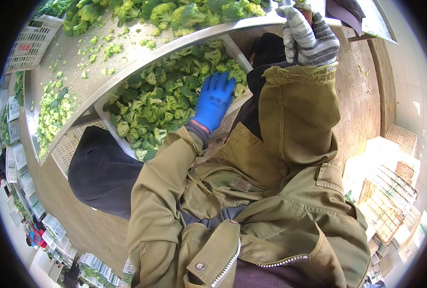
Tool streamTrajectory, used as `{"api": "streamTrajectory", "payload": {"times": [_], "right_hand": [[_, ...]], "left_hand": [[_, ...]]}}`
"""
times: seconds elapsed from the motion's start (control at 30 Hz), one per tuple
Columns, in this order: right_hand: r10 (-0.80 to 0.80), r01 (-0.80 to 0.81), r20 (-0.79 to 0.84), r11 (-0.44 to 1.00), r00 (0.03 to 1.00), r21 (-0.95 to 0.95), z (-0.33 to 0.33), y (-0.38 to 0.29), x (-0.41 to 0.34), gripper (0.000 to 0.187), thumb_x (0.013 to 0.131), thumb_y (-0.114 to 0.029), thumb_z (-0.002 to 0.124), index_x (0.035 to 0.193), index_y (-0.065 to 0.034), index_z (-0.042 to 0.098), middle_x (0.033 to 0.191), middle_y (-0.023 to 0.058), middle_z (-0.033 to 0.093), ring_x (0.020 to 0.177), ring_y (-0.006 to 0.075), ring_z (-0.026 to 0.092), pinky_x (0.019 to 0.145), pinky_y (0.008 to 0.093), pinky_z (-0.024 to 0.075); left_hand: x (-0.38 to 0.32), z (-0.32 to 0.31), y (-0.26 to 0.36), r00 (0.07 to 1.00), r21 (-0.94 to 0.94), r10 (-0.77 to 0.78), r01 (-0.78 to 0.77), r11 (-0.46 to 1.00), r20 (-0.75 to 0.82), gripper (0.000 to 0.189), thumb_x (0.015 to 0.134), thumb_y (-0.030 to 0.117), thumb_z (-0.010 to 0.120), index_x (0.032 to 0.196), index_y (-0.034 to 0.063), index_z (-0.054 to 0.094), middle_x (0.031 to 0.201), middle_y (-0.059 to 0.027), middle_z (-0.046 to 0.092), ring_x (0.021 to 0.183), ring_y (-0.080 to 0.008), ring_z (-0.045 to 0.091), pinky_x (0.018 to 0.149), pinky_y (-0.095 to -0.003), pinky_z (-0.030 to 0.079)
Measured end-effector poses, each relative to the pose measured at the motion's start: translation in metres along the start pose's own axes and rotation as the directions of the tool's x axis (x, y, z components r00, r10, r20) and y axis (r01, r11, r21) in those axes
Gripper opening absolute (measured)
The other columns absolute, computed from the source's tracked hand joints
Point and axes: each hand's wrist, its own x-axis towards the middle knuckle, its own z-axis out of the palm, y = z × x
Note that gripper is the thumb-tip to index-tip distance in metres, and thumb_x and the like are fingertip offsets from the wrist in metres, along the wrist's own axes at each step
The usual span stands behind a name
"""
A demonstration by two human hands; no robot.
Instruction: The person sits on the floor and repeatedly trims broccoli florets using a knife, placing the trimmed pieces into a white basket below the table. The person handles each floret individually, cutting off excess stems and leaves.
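My left hand (215,102), in a blue coated glove that bears writing, lies palm down on the cut broccoli florets (163,95). Its fingers are extended and slightly apart. The florets fill a white plastic crate (113,136) set between my knees, below the metal table's edge. At the table's right part, my right hand (312,41) wears a striped grey knit glove. Its fingers are curled around a small brown object (305,10) with a yellowish top, partly hidden, so I cannot tell exactly what it is.
Broccoli heads (177,14) are piled along the back of the metal table (127,39), with crumbs and trimmings (55,109) at its left. A white basket (33,43) stands far left. A dark cap (345,14) overhangs the table's right edge. Plastic crates (386,205) are stacked at right.
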Motion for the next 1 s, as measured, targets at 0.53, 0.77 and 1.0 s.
{"api": "streamTrajectory", "payload": {"times": [0.53, 0.77, 1.0], "right_hand": [[0.129, -0.130, 0.036, 0.992, 0.991, 0.010, -0.014, -0.010, -0.001, 0.048, 0.082, -0.019, 0.072, 0.118, 0.0102, 0.058, 0.070, -0.0020, 0.059, 0.053, 0.0026, 0.045, 0.049, 0.0200, 0.0340], [0.120, -0.120, 0.051, 0.993, 0.991, 0.006, -0.018, 0.007, -0.006, 0.022, 0.091, -0.018, 0.064, 0.104, -0.0014, 0.069, 0.062, 0.0037, 0.061, 0.042, 0.0043, 0.047, 0.036, 0.0193, 0.0313], [0.242, -0.234, 0.195, 0.970, 0.950, -0.067, 0.003, -0.003, -0.014, 0.019, 0.081, -0.017, 0.075, 0.090, -0.0041, 0.064, 0.066, 0.0020, 0.061, 0.054, 0.0073, 0.054, 0.048, 0.0201, 0.0404]], "left_hand": [[-0.002, -0.001, -0.010, 0.992, -0.154, 0.111, -0.120, 0.981, -0.066, 0.047, 0.082, 0.012, 0.059, 0.128, 0.0098, 0.049, 0.136, -0.0183, 0.044, 0.127, -0.0384, 0.041, 0.108, -0.0471, 0.033], [0.002, -0.004, -0.005, 0.996, -0.154, 0.089, -0.085, 0.984, 0.022, 0.037, 0.081, 0.016, 0.058, 0.116, 0.0082, 0.052, 0.130, -0.0169, 0.049, 0.121, -0.0352, 0.045, 0.106, -0.0477, 0.033], [-0.077, -0.065, -0.058, 0.873, -0.269, -0.282, 0.183, 0.946, -0.397, 0.041, 0.084, 0.018, 0.064, 0.123, 0.0062, 0.056, 0.117, -0.0160, 0.057, 0.105, -0.0308, 0.057, 0.091, -0.0425, 0.047]]}}
